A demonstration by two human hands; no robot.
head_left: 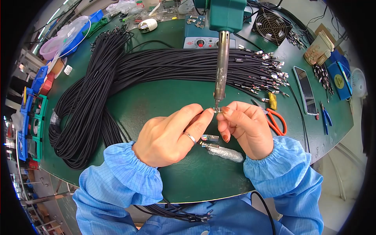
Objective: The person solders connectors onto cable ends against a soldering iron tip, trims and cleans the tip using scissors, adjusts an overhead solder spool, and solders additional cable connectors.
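I fear a slip could burn fingertips on the iron (pixel 221 66) above: right hand (pixel 250 129) pinches a tiny metal part (pixel 219 110), left hand's (pixel 166 137) hold unclear.

A small, silvery metal connector (pixel 219 111) is sitting pinched between the fingertips of the left hand (pixel 168 137) and the right hand (pixel 250 129). It is showing as a short, shiny piece bridging the narrow gap between them, lying roughly level and pointing sideways from one hand toward the other. The fingertips are covering both of its ends, so its full shape is staying hidden. It is being held up above the counter (pixel 188 172), directly below the soldering iron's tip (pixel 216 104); whether they are touching is too small to tell.
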